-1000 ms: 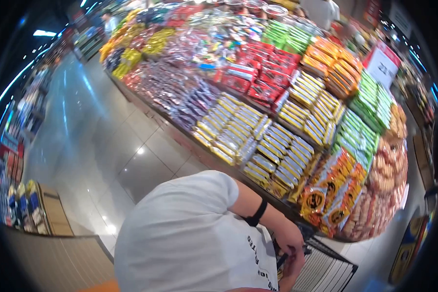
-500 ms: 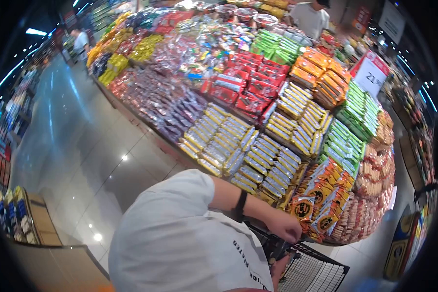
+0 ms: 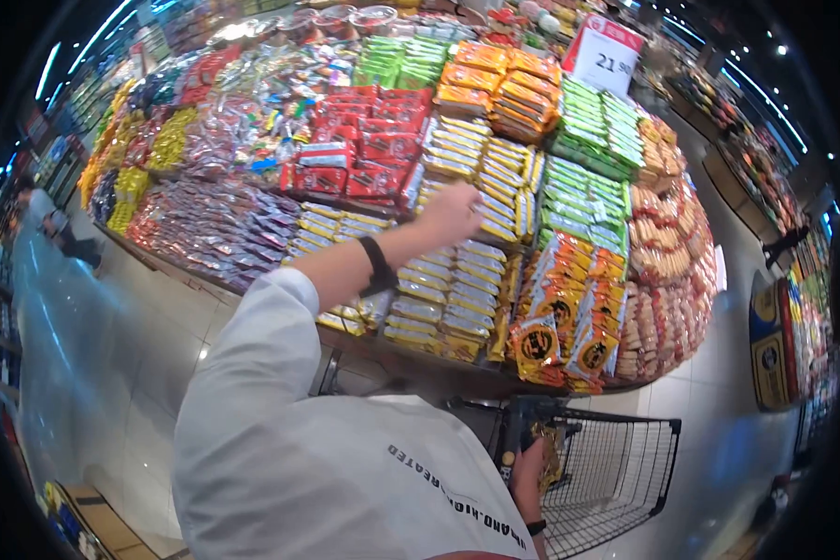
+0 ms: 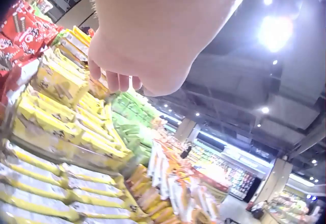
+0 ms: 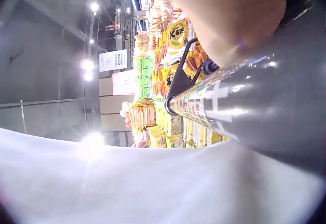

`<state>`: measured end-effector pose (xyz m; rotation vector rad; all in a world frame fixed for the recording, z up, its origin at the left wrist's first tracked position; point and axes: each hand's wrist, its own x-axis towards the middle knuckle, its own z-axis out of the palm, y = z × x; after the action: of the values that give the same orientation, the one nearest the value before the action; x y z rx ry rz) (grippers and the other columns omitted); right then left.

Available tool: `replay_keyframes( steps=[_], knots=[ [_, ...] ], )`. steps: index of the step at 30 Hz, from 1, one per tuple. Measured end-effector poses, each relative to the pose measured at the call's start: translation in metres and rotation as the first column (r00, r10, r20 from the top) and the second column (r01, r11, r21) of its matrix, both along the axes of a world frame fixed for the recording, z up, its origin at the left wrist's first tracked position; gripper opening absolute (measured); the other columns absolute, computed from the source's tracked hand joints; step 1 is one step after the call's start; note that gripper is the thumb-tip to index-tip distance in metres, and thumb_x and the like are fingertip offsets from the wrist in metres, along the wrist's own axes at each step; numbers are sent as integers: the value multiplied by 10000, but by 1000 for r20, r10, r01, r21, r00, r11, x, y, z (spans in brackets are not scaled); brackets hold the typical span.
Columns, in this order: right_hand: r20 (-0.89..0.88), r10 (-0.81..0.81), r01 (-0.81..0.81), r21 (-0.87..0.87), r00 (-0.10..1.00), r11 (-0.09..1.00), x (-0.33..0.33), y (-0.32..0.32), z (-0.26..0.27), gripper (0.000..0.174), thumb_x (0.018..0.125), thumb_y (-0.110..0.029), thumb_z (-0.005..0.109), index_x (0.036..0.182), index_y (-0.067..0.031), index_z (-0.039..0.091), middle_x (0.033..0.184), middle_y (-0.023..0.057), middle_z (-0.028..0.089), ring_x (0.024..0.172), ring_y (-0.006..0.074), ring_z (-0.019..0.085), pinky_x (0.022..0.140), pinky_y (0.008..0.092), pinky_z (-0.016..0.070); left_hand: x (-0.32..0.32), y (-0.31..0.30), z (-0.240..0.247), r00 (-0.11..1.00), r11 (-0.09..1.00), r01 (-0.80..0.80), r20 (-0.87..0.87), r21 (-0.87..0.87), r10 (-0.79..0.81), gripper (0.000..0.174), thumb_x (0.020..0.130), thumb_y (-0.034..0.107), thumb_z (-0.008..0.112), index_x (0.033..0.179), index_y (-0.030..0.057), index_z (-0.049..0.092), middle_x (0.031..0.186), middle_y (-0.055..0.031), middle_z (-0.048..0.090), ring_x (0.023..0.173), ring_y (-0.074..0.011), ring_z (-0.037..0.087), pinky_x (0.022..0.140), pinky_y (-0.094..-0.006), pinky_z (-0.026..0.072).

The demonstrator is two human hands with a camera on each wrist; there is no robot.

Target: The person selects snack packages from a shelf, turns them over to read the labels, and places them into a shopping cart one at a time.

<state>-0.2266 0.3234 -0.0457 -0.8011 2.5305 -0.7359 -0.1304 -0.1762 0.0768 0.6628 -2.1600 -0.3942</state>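
Observation:
My left hand (image 3: 450, 217), with a dark band on its wrist, is over the yellow-and-white snack packs (image 3: 481, 280) on the display. In the left wrist view the fingertips (image 4: 124, 83) hang loosely below the palm, with nothing seen in them. My right hand (image 3: 529, 467) is low at the shopping cart's handle. A crumpled gold-coloured thing (image 3: 553, 455) shows right beside its fingers; I cannot tell whether the hand holds it. In the right wrist view the hand (image 5: 229, 20) lies close against the grey handle (image 5: 244, 99), its fingers out of sight.
Red packs (image 3: 383, 149), green packs (image 3: 583, 201) and orange bags (image 3: 569, 299) fill the broad display. A price sign (image 3: 602, 58) stands at its back. The wire cart (image 3: 616, 476) is at the front right; a person (image 3: 42, 210) is in the left aisle.
My left hand has left the cart handle, moving up and left over the yellow packs. The head view has swung right, and the right hand now shows with the gold-coloured thing beside it.

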Motion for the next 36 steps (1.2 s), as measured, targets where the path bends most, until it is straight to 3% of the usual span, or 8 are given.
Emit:
replay_keyframes(
  steps=[4, 6, 7, 10, 11, 13, 21, 36],
  knots=[
    [31, -30, 30, 18, 999, 999, -8, 4, -17, 366, 911, -125, 648, 1213, 5, 486, 1139, 267, 618, 1084, 447, 604, 921, 474, 471, -4, -43, 4, 972, 988, -126, 186, -94, 142, 258, 801, 240, 725, 1000, 90, 656, 1018, -115, 640, 1006, -320, 623, 849, -455, 496],
    [116, -11, 19, -66, 993, 998, -8, 8, -23, 368, 910, -126, 643, 1215, 7, 486, 1142, 276, 618, 1078, 453, 605, 919, 471, 472, -8, -61, -1, 926, 967, -186, 299, -173, 231, 283, 785, 220, 725, 1028, 99, 647, 1032, -107, 633, 1033, -302, 611, 885, -454, 472],
    [193, -27, 43, -81, 981, 996, -4, 2, -11, 336, 886, -12, 646, 1161, 45, 462, 1133, 261, 588, 1097, 406, 597, 953, 439, 454, -11, -69, -5, 909, 950, -217, 309, -225, 281, 314, 778, 202, 725, 1058, 97, 631, 1045, -101, 626, 1054, -295, 600, 926, -450, 450],
    [207, -49, 63, -64, 977, 996, 0, -3, 3, 332, 900, -45, 648, 1164, 36, 464, 1142, 257, 599, 1091, 398, 606, 945, 436, 458, -14, -83, -12, 876, 933, -246, 352, -263, 330, 339, 768, 181, 721, 1076, 89, 615, 1069, -92, 615, 1085, -288, 585, 963, -443, 426],
    [204, -64, 80, -71, 977, 994, 1, -3, 3, 332, 900, -45, 648, 1164, 36, 464, 1142, 257, 599, 1091, 398, 606, 945, 436, 458, -14, -90, -17, 871, 921, -224, 359, -318, 336, 388, 763, 229, 776, 1081, 85, 605, 1104, -101, 608, 1091, -285, 599, 961, -454, 436],
    [184, -84, 86, -1, 979, 996, 2, -3, 3, 345, 908, -74, 651, 1186, 27, 475, 1158, 251, 608, 1106, 392, 605, 944, 435, 461, -17, -98, -25, 851, 908, -217, 386, -358, 356, 362, 770, 207, 756, 1076, 84, 608, 1090, -103, 603, 1086, -281, 599, 963, -457, 435],
    [145, -63, 72, -54, 987, 996, 0, 5, -16, 392, 898, -110, 658, 1220, 29, 484, 1161, 251, 607, 1114, 393, 601, 953, 433, 459, -17, -115, -31, 869, 857, -186, 326, -481, 372, 212, 806, 116, 652, 1014, 107, 614, 1039, -86, 597, 1028, -270, 594, 927, -437, 442],
    [244, -97, 126, -103, 965, 987, 2, 1, -8, 443, 850, -135, 624, 1236, 28, 480, 1166, 286, 595, 1135, 438, 583, 983, 449, 455, -20, -127, -30, 803, 862, -159, 445, -481, 396, 201, 788, 103, 653, 988, 126, 652, 1019, -74, 623, 1022, -261, 604, 860, -412, 473]
  ],
)
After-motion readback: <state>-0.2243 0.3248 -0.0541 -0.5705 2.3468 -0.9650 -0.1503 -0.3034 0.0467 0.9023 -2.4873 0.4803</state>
